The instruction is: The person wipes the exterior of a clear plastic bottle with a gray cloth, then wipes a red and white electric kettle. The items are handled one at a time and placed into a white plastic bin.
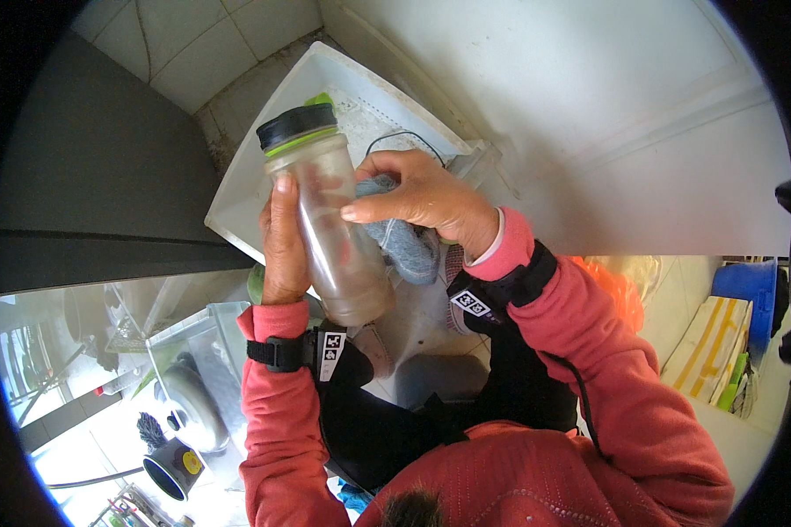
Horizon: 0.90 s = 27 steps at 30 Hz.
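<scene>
My left hand (pixel 282 244) grips a translucent plastic drinking bottle (pixel 326 237) from its left side, thumb along the wall. The bottle tilts slightly, its black screw lid (pixel 296 125) uppermost, with a bright green ring below the lid and a green tab behind it. Reddish shapes show dimly through the cloudy wall; I cannot tell whether they lie inside or are fingers behind. In my right hand (pixel 428 197) is a bunched blue-grey cloth (pixel 405 247), close against the bottle's right side. The thumb tip appears to touch the wall.
Beneath the bottle stands a white plastic crate (pixel 395 79), with a dark cord (pixel 405 134) at its right end. A dark panel (pixel 92 171) borders the left. Lower left are a clear box (pixel 198 329) and a black cup (pixel 171 468). An orange bag (pixel 616 290) and a taped white box (pixel 705 349) lie right.
</scene>
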Available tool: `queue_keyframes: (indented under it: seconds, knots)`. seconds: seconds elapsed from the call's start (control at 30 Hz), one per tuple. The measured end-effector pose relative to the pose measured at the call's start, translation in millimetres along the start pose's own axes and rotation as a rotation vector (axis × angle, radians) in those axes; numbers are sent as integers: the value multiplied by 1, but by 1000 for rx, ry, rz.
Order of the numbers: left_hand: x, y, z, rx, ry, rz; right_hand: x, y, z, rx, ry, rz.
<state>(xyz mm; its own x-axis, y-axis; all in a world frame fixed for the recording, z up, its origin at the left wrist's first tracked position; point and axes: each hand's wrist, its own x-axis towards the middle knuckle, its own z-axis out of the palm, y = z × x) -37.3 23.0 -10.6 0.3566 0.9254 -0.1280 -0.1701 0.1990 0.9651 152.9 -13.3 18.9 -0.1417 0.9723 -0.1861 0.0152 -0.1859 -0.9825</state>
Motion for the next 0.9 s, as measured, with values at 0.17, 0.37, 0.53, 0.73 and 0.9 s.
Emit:
queue_keyframes:
  seconds: [0.17, 0.37, 0.53, 0.73, 0.9]
  knots:
    - [0, -1, 2, -99, 12, -5, -1, -1, -8, 22, -72, -3]
    - [2, -2, 2, -129, 12, -31, -1, 0, -5, 1, -35, -29]
    - [3, -4, 2, -152, 35, -52, 0, 0, -5, 32, -39, -25]
    - [4, -4, 3, -131, 37, -54, -1, 0, -10, -5, -59, -2]
    - [3, -5, 4, -110, 37, -48, 1, 3, -8, -24, -17, -27]
